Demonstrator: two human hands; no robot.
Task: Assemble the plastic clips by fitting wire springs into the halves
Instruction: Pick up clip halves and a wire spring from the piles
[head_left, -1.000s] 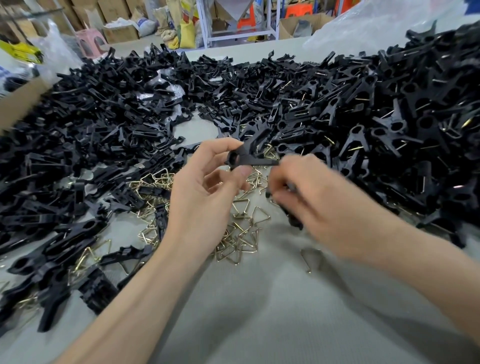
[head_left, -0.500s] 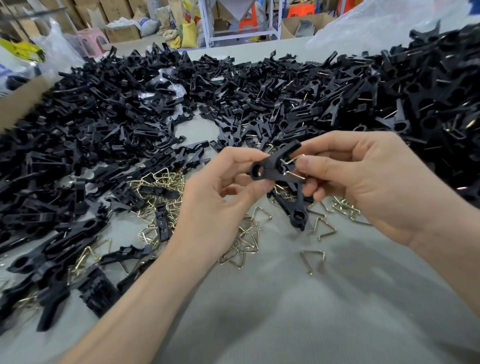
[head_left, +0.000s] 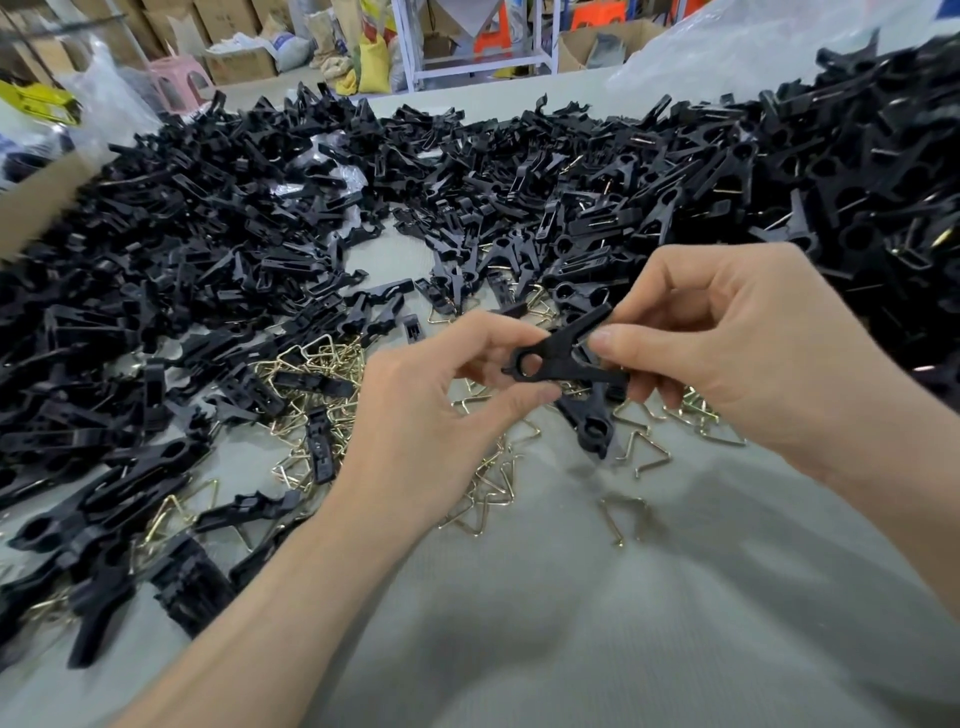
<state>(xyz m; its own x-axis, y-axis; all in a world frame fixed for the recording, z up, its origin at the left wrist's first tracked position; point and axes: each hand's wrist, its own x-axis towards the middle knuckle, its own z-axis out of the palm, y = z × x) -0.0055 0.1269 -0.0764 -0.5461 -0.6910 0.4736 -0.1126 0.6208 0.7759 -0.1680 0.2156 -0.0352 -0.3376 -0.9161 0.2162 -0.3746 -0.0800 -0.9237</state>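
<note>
1. Left hand (head_left: 431, 415): thumb and forefinger pinch the ring end of the black clip (head_left: 558, 358), held above the bench (head_left: 571, 623).
2. Right hand (head_left: 727, 353): fingers curled, pinching the clip's forked end from 3 o'clock.
3. Second clip piece (head_left: 592, 423): at 6 o'clock of the clip; whether it is gripped cannot be told.
4. Wire springs (head_left: 311, 374): piled at 9 o'clock of the hands.
5. Clip heap (head_left: 208, 234): 10 o'clock.

Bare grey cloth (head_left: 597, 623) near; clip piles (head_left: 208, 234) crowd left, right, far
</note>
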